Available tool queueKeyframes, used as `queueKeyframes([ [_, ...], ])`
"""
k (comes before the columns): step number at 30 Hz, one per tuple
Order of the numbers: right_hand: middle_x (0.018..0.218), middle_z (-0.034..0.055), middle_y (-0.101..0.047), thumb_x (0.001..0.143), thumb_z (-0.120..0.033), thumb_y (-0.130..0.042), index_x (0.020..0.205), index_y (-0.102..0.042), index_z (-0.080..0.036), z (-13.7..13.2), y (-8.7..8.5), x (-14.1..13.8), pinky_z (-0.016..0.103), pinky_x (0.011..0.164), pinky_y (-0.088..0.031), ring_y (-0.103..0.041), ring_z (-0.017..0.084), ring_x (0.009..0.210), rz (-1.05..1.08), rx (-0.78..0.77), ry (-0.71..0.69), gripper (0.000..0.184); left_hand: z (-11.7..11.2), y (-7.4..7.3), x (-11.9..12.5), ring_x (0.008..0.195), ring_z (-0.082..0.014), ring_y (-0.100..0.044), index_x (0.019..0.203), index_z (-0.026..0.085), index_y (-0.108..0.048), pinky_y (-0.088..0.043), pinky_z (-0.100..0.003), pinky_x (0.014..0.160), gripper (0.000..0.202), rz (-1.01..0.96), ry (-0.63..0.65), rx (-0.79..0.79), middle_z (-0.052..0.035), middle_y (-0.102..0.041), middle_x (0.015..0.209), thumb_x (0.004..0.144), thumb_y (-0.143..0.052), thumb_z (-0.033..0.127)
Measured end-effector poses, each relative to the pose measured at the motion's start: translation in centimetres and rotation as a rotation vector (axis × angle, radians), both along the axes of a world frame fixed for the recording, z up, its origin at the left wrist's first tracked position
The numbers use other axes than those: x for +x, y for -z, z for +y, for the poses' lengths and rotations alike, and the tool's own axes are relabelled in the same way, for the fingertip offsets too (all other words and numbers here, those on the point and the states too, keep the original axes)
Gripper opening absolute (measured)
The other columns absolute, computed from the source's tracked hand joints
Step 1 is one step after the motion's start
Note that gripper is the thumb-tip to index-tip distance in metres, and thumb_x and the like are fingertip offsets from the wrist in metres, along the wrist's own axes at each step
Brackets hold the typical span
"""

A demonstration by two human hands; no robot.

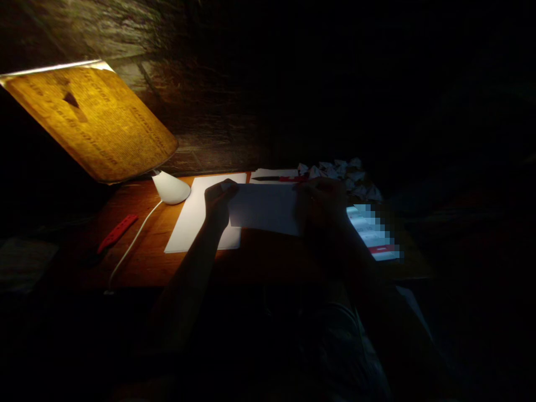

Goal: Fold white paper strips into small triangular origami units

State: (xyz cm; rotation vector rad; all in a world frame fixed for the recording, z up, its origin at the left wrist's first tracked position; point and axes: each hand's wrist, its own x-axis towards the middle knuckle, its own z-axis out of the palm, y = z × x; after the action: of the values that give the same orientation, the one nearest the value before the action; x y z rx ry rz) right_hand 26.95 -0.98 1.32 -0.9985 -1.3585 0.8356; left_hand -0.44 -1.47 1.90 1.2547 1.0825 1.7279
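In a dark room I hold a white sheet of paper (263, 207) just above a wooden table (142, 251). My left hand (218, 200) grips the sheet's left edge with its fingers curled over it. My right hand (320, 204) is closed on the sheet's right edge, in shadow. Another white sheet (195, 220) lies flat under it, to the left.
A small white lamp (171, 187) with a white cable (134, 240) stands at the back left, under a tilted yellow board (92, 120). A red ruler-like strip (117, 231) lies on the left. Several folded white paper pieces (343, 173) sit at the back right. A lit screen (372, 231) glows at right.
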Motion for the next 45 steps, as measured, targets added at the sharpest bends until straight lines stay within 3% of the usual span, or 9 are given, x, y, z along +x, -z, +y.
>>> queueKeyframes([
  [11,0.064,-0.0004,-0.067,0.078,-0.035,-0.082,0.067,-0.076,-0.021,-0.2,-0.4,-0.1,0.03,0.063,-0.049,-0.061,0.014,0.065,0.209,-0.081,-0.021,0.019,0.0,0.2,-0.1,0.052,-0.0095,-0.051,0.059,0.018,-0.059,-0.04,-0.022,0.051,0.049,-0.09,-0.03,0.02,0.0043,-0.047,0.056,0.07,-0.093,0.052],
  [18,0.065,0.0002,-0.066,0.077,-0.039,-0.082,0.064,-0.069,-0.021,-0.6,-1.4,-0.2,0.029,0.061,-0.049,-0.059,0.013,0.064,0.217,-0.117,-0.01,0.025,-0.2,0.0,0.0,0.054,-0.0116,-0.058,0.065,0.018,-0.068,-0.046,-0.024,0.052,0.046,-0.056,-0.042,-0.037,0.001,-0.062,0.061,0.07,-0.092,0.057],
  [21,0.062,-0.0007,-0.062,0.079,-0.048,-0.08,0.063,-0.06,-0.022,-0.4,-1.3,-0.1,0.029,0.057,-0.049,-0.057,0.013,0.06,0.217,-0.166,-0.031,0.036,-0.4,-0.3,0.0,0.049,-0.0111,-0.055,0.064,0.018,-0.066,-0.044,-0.023,0.049,0.048,-0.013,-0.021,-0.101,0.0022,-0.059,0.057,0.072,-0.09,0.059],
  [26,0.078,0.0012,-0.072,0.072,-0.047,-0.086,0.089,-0.07,-0.023,0.2,-0.2,-0.1,0.03,0.059,-0.052,-0.065,0.015,0.067,0.171,-0.256,-0.129,0.034,-0.6,-0.7,-0.3,0.044,-0.0075,-0.041,0.057,0.019,-0.057,-0.032,-0.022,0.042,0.056,0.04,-0.025,-0.168,0.0053,-0.046,0.051,0.068,-0.092,0.062],
  [28,0.084,0.0018,-0.074,0.069,-0.043,-0.089,0.102,-0.072,-0.024,0.2,0.2,-0.1,0.03,0.06,-0.054,-0.066,0.017,0.069,0.119,-0.293,-0.17,0.042,-0.4,-0.6,-0.5,0.044,-0.0082,-0.042,0.058,0.019,-0.058,-0.032,-0.022,0.042,0.055,0.05,0.009,-0.228,0.0049,-0.046,0.052,0.066,-0.092,0.062],
  [31,0.084,0.0032,-0.075,0.071,-0.039,-0.088,0.102,-0.076,-0.022,0.3,0.6,0.1,0.032,0.063,-0.054,-0.067,0.019,0.071,-0.064,-0.313,-0.211,0.037,0.0,0.1,-0.9,0.048,-0.0099,-0.049,0.066,0.018,-0.066,-0.037,-0.022,0.044,0.05,0.098,0.067,-0.307,0.002,-0.054,0.057,0.066,-0.09,0.061],
  [35,0.091,0.0048,-0.079,0.077,-0.035,-0.082,0.098,-0.08,-0.021,0.8,0.9,0.6,0.034,0.071,-0.056,-0.071,0.021,0.079,-0.194,-0.297,-0.126,0.025,0.9,1.4,-1.5,0.07,-0.016,-0.066,0.097,0.019,-0.076,-0.05,-0.023,0.054,0.04,0.288,-0.02,-0.241,-0.0064,-0.074,0.09,0.079,-0.081,0.055],
  [39,0.096,0.0071,-0.08,0.077,-0.029,-0.082,0.097,-0.079,-0.019,1.3,1.1,0.6,0.035,0.077,-0.056,-0.073,0.022,0.085,-0.333,-0.325,-0.001,0.023,1.3,2.3,-1.7,0.097,-0.0212,-0.072,0.11,0.021,-0.074,-0.062,-0.034,0.078,0.025,0.681,-0.173,0.023,-0.0099,-0.074,0.119,0.089,-0.073,0.035],
  [45,0.095,0.0091,-0.081,0.08,-0.029,-0.084,0.097,-0.078,-0.017,1.0,1.6,0.1,0.032,0.074,-0.055,-0.073,0.02,0.08,-0.586,-0.306,-0.008,0.021,0.8,3.0,-0.4,0.129,-0.0285,-0.065,0.127,0.022,-0.073,-0.054,-0.054,0.114,0.031,1.022,0.038,0.218,-0.0116,-0.071,0.133,0.097,-0.067,0.029],
])
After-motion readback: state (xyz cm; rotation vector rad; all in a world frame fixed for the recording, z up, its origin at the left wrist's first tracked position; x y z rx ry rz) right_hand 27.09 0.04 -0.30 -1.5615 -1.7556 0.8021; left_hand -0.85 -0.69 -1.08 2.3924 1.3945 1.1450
